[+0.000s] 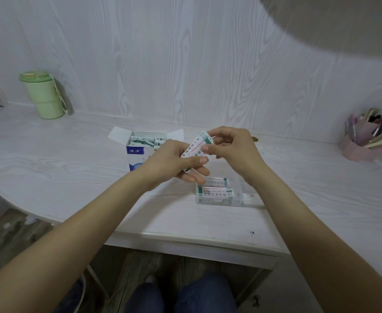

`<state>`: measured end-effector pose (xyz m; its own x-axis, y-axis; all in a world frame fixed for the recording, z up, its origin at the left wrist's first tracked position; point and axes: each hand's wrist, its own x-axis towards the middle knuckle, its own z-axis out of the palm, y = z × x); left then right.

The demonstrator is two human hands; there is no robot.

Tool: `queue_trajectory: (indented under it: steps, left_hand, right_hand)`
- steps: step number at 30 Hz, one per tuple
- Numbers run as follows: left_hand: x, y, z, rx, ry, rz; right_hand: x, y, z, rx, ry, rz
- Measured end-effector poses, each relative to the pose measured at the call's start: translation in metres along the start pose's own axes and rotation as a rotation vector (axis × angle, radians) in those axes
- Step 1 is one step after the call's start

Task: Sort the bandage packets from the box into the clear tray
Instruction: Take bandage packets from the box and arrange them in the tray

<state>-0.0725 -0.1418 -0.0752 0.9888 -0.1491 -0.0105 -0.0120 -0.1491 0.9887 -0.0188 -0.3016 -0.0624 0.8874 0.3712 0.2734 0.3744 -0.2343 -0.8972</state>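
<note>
Both the left hand (181,161) and right hand (228,145) pinch bandage packets (197,145); a loose pinch could drop them beside the clear tray (219,201) below.

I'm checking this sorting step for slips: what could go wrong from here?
1. Both hands, left hand and right hand, pinch several bandage packets in mid-air; one could slide out of the grip.
2. The clear tray sits under the right forearm and might get nudged.
3. The open box stands close behind the left hand and could tip.
</note>
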Motion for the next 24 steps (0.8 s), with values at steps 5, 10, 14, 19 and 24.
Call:
queue_trajectory:
  steps: [5, 10, 14, 19, 24]
  left_hand:
    - [0.002, -0.001, 0.0, -0.07, 0.067, 0.029]
    - [0.004, -0.001, -0.001, -0.085, 0.143, 0.051]
    - [0.005, 0.0, -0.002, -0.103, 0.142, 0.041]
    - [0.006, -0.002, -0.003, 0.02, 0.001, -0.021]
    - [0.009, -0.001, -0.006, 0.281, -0.055, 0.004]
  right_hand:
    - [-0.004, 0.004, -0.005, 0.057, 0.018, 0.024]
    - [-0.006, 0.008, -0.004, 0.06, 0.01, 0.035]
    - [-0.008, 0.01, -0.005, 0.051, 0.035, 0.037]
    - [-0.009, 0.014, -0.005, 0.053, 0.038, 0.044]
    - [-0.009, 0.011, -0.009, -0.038, -0.013, 0.003]
